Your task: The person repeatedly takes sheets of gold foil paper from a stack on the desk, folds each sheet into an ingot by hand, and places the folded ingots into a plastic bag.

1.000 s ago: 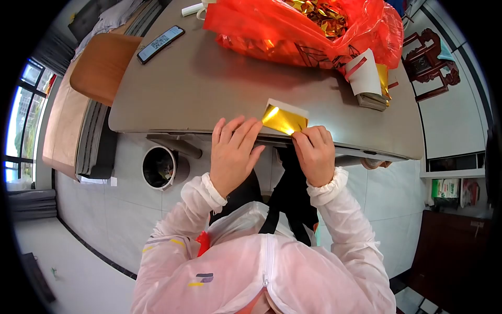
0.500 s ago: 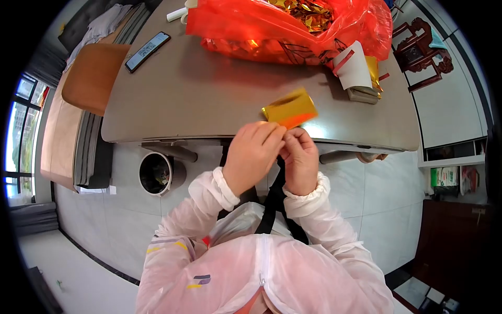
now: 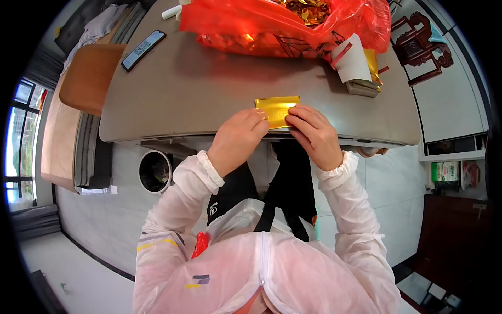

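Observation:
A sheet of shiny gold foil paper (image 3: 278, 109) is held at the near edge of the table. My left hand (image 3: 239, 137) pinches its left side, and my right hand (image 3: 316, 135) grips its right side near the corner. The paper looks flat, with a thin darker band along its far edge. Fingertips cover parts of both sides, and my thumbs are mostly hidden.
A red plastic bag (image 3: 251, 31) with gold foil pieces (image 3: 308, 10) lies at the back of the table (image 3: 172, 99). A stack of papers (image 3: 363, 88) with a white sheet (image 3: 349, 60) stands right. A phone (image 3: 144, 51) lies left; a bin (image 3: 155, 171) is on the floor.
My hands have moved apart, from close together at the paper's near corner to opposite sides. The gold paper has turned from tilted to nearly square with the table edge.

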`<state>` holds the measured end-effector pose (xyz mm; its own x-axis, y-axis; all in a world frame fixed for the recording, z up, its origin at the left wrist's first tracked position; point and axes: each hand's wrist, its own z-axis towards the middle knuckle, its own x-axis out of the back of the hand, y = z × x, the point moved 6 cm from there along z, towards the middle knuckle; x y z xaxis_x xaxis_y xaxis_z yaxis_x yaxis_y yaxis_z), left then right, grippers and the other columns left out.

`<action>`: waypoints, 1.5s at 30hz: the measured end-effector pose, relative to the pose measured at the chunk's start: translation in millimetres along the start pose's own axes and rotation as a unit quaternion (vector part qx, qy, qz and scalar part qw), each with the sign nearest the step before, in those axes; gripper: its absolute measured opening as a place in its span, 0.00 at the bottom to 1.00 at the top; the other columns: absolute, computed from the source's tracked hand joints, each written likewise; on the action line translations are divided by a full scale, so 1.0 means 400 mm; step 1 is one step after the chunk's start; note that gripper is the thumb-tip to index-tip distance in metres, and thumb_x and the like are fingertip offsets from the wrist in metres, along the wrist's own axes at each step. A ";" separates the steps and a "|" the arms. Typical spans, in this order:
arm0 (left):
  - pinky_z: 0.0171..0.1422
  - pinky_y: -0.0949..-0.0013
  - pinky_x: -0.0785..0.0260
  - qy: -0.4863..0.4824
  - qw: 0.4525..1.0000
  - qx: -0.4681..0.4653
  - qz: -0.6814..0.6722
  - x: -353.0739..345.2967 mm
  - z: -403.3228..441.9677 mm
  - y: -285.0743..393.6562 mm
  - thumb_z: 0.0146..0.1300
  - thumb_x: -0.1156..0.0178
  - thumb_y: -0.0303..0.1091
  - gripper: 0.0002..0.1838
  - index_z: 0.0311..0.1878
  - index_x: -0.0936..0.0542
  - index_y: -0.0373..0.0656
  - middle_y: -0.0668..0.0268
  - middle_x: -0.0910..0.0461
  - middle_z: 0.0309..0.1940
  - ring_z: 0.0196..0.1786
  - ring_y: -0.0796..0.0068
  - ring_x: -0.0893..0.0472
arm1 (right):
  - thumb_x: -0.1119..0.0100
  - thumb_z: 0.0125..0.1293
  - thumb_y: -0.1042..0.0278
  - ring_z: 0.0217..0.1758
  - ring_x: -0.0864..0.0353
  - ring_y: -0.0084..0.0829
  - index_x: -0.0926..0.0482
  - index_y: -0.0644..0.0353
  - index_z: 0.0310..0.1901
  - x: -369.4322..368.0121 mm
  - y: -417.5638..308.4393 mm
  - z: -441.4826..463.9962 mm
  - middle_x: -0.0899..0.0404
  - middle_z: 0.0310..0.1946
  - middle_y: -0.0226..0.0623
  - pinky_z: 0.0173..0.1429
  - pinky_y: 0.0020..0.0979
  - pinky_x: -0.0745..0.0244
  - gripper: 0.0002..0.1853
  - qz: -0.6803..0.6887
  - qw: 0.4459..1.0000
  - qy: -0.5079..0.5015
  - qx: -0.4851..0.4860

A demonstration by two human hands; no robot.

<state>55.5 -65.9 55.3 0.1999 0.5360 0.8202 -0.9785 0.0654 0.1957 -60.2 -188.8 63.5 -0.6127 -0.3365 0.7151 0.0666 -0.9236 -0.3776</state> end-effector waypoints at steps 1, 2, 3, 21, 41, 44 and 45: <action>0.56 0.61 0.25 -0.001 1.000 0.002 -0.007 0.004 -0.003 -0.006 0.56 0.33 0.29 0.11 0.41 0.21 0.38 0.58 0.20 0.47 0.51 0.57 0.20 | 0.30 0.49 0.78 0.58 0.21 0.46 0.17 0.63 0.44 -0.009 0.008 -0.005 0.19 0.49 0.41 0.61 0.41 0.25 0.17 0.008 1.000 -0.012 0.003; 0.55 0.61 0.25 -0.009 1.000 0.019 -0.022 0.004 -0.005 -0.013 0.56 0.33 0.29 0.11 0.41 0.21 0.38 0.59 0.20 0.46 0.51 0.57 0.20 | 0.29 0.49 0.78 0.55 0.20 0.46 0.18 0.62 0.42 -0.007 0.012 -0.014 0.19 0.48 0.40 0.60 0.41 0.25 0.16 0.022 1.000 0.005 0.003; 0.54 0.60 0.25 -0.017 0.998 0.035 -0.039 0.012 0.002 -0.013 0.56 0.32 0.30 0.12 0.41 0.21 0.38 0.59 0.20 0.46 0.50 0.57 0.21 | 0.29 0.49 0.78 0.54 0.20 0.46 0.18 0.62 0.42 -0.008 0.007 -0.014 0.19 0.48 0.40 0.59 0.41 0.25 0.16 0.023 1.000 0.002 -0.001; 0.56 0.60 0.27 -0.013 0.994 0.062 -0.087 -0.002 0.028 -0.039 0.51 0.28 0.36 0.18 0.44 0.20 0.41 0.61 0.21 0.46 0.51 0.58 0.23 | 0.27 0.48 0.73 0.51 0.23 0.43 0.17 0.62 0.45 -0.008 0.025 0.011 0.19 0.48 0.37 0.56 0.40 0.25 0.20 0.030 0.998 -0.028 -0.040; 0.50 0.60 0.28 0.027 0.982 0.138 -0.123 -0.023 0.050 -0.066 0.57 0.32 0.29 0.12 0.43 0.19 0.40 0.61 0.20 0.40 0.45 0.57 0.22 | 0.30 0.53 0.75 0.48 0.24 0.40 0.17 0.63 0.41 -0.027 0.069 0.047 0.21 0.43 0.37 0.52 0.36 0.26 0.12 0.055 0.991 -0.044 -0.117; 0.49 0.60 0.29 0.035 0.980 0.144 -0.133 -0.024 0.056 -0.073 0.58 0.33 0.29 0.09 0.41 0.20 0.40 0.61 0.21 0.37 0.43 0.57 0.23 | 0.30 0.53 0.74 0.47 0.25 0.42 0.17 0.62 0.41 -0.025 0.066 0.049 0.22 0.40 0.37 0.51 0.38 0.26 0.12 0.054 0.993 -0.027 -0.105; 0.48 0.60 0.30 0.038 0.980 0.145 -0.134 -0.023 0.055 -0.074 0.58 0.33 0.29 0.09 0.41 0.20 0.40 0.61 0.21 0.37 0.42 0.57 0.23 | 0.30 0.53 0.74 0.47 0.25 0.42 0.17 0.62 0.40 -0.025 0.067 0.048 0.22 0.40 0.37 0.51 0.38 0.26 0.12 0.054 0.992 -0.026 -0.107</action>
<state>83.7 -91.4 53.7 0.4323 0.5938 0.6786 -0.8338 -0.0234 0.5516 -36.9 -213.6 57.5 -0.5697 -0.4449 0.6910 -0.0434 -0.8233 -0.5659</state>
